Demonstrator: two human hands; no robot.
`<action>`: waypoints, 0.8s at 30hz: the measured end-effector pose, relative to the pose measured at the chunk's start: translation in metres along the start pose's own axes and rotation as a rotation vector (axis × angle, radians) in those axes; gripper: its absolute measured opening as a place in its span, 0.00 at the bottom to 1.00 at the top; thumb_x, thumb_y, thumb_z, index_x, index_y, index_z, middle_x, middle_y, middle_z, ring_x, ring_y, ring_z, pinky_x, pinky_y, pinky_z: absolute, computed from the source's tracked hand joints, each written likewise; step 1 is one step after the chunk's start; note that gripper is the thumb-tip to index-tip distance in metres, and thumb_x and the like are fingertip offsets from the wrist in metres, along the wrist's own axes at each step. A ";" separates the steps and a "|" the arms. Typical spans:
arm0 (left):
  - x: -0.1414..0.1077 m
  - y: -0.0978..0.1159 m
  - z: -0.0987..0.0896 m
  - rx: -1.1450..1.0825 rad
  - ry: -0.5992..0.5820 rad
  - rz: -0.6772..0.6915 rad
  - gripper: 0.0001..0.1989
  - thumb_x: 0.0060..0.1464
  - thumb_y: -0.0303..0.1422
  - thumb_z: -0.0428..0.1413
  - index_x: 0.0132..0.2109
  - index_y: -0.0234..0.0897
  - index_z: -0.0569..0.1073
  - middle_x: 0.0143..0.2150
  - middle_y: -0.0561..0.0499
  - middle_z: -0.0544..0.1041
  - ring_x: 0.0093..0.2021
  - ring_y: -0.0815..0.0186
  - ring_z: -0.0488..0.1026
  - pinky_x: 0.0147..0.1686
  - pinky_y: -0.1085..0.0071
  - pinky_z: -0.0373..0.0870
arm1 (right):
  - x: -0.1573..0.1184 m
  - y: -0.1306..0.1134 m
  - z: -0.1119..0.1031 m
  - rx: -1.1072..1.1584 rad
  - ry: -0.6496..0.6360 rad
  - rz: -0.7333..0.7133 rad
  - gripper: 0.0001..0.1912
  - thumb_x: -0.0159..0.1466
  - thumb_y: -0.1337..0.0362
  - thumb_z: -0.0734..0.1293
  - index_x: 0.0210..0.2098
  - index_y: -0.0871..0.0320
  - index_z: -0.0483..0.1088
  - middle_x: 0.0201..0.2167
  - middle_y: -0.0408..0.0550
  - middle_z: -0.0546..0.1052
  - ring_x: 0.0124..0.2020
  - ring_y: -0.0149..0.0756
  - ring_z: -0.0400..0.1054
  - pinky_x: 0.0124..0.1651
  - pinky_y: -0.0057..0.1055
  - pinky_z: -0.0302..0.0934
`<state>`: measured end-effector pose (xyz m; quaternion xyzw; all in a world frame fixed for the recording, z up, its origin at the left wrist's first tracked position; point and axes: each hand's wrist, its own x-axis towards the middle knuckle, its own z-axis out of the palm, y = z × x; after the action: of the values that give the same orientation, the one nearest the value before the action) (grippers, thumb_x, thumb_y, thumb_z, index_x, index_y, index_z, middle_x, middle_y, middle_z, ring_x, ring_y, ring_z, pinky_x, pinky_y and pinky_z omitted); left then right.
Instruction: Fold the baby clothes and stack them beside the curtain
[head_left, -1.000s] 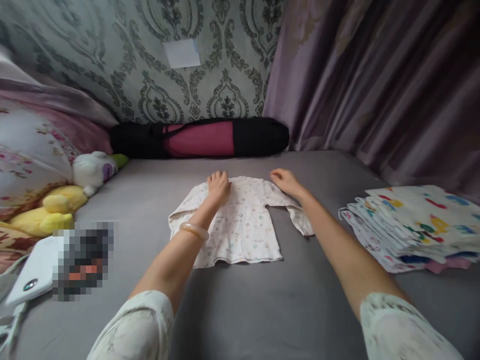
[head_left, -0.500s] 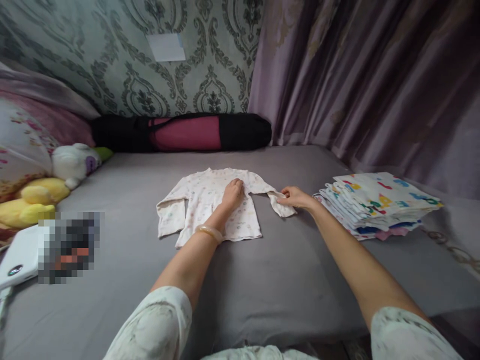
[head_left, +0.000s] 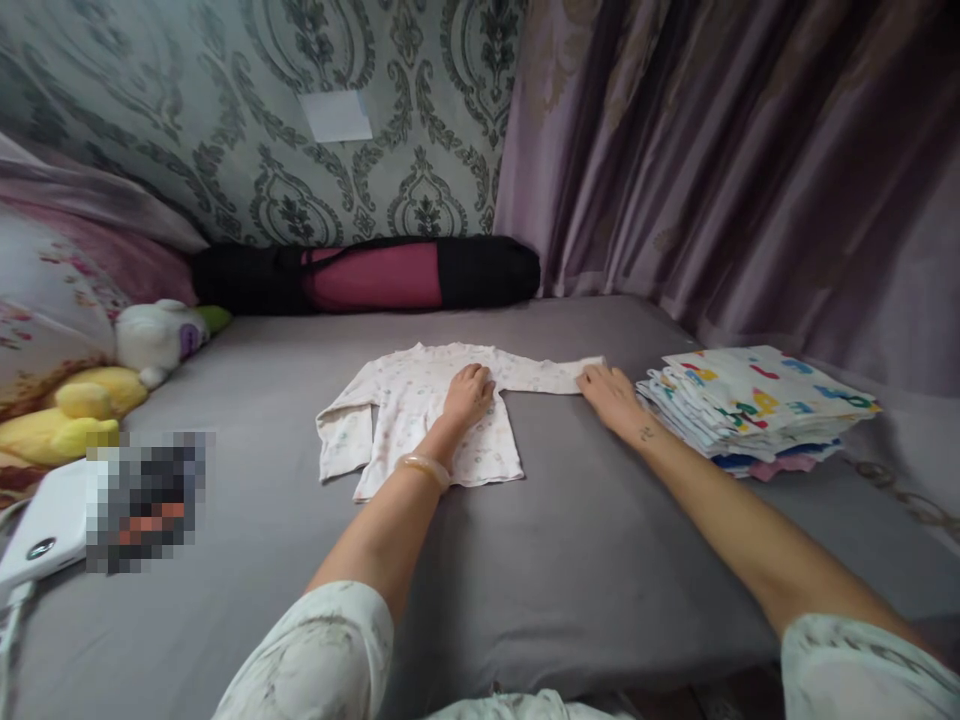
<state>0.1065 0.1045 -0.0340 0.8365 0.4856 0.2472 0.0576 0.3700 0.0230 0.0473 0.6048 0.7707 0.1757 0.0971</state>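
Note:
A small white long-sleeved shirt [head_left: 409,400] with a faint scattered print lies spread on the grey bed sheet [head_left: 570,560]. My left hand [head_left: 469,395] rests on its chest, palm down with the fingers lying on the cloth. A pale bangle [head_left: 424,468] circles that wrist. My right hand [head_left: 609,395] has its fingers closed on the end of the sleeve [head_left: 544,375] on the right, which stretches straight out sideways. The other sleeve [head_left: 345,440] bends down beside the shirt's body.
To the right stands a stack of folded clothes [head_left: 765,395], colourful prints on top. A black and pink long bag [head_left: 375,278] lies along the wall. Plush toys [head_left: 154,340], a white device with a cable [head_left: 52,520] and a blurred-out object [head_left: 150,505] are at left.
My right hand has drawn the crumpled, drooping sleeve outward and up, so it now lies straight. My left hand stays on the shirt's chest. The view has shifted slightly.

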 end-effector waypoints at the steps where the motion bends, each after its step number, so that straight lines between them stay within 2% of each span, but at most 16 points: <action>1: 0.000 0.000 0.000 -0.002 -0.007 -0.003 0.14 0.63 0.34 0.48 0.53 0.35 0.69 0.57 0.40 0.70 0.58 0.57 0.66 0.59 0.60 0.62 | -0.003 0.003 0.007 0.003 -0.049 0.024 0.19 0.64 0.78 0.54 0.47 0.64 0.71 0.46 0.60 0.72 0.48 0.47 0.65 0.44 0.36 0.56; 5: 0.000 0.002 -0.001 -0.015 -0.012 -0.020 0.15 0.62 0.34 0.48 0.53 0.36 0.69 0.57 0.41 0.69 0.59 0.57 0.65 0.60 0.60 0.62 | 0.001 0.021 0.024 0.108 -0.131 0.222 0.19 0.65 0.75 0.54 0.49 0.62 0.71 0.48 0.60 0.73 0.50 0.48 0.67 0.44 0.36 0.58; 9: 0.000 0.003 -0.004 -0.034 -0.030 -0.027 0.15 0.62 0.34 0.47 0.54 0.36 0.69 0.58 0.41 0.70 0.59 0.57 0.65 0.60 0.60 0.61 | 0.026 0.037 0.031 0.340 -0.195 0.459 0.19 0.68 0.67 0.55 0.53 0.60 0.70 0.49 0.60 0.74 0.50 0.47 0.69 0.47 0.36 0.61; 13: -0.001 0.006 -0.008 -0.028 -0.063 -0.043 0.18 0.63 0.35 0.46 0.57 0.36 0.68 0.61 0.43 0.68 0.62 0.57 0.61 0.63 0.59 0.56 | 0.049 0.039 0.038 0.499 -0.264 0.648 0.22 0.67 0.57 0.60 0.55 0.63 0.70 0.52 0.63 0.74 0.53 0.50 0.69 0.49 0.38 0.63; 17: -0.004 0.012 -0.013 -0.001 -0.108 -0.071 0.20 0.64 0.36 0.45 0.60 0.38 0.67 0.65 0.47 0.66 0.65 0.55 0.57 0.65 0.58 0.53 | 0.061 0.040 0.044 0.630 -0.317 0.684 0.22 0.61 0.58 0.67 0.50 0.65 0.74 0.48 0.63 0.76 0.50 0.48 0.71 0.46 0.33 0.64; 24: -0.005 0.018 -0.018 0.036 -0.164 -0.081 0.23 0.65 0.40 0.42 0.63 0.41 0.64 0.66 0.48 0.63 0.67 0.52 0.54 0.65 0.56 0.52 | 0.058 0.051 0.052 0.674 -0.244 0.728 0.21 0.58 0.67 0.66 0.50 0.64 0.74 0.42 0.58 0.79 0.44 0.42 0.74 0.39 0.27 0.65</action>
<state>0.1105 0.0887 -0.0143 0.8345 0.5171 0.1666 0.0922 0.4200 0.0979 0.0234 0.8478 0.5070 -0.1322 -0.0815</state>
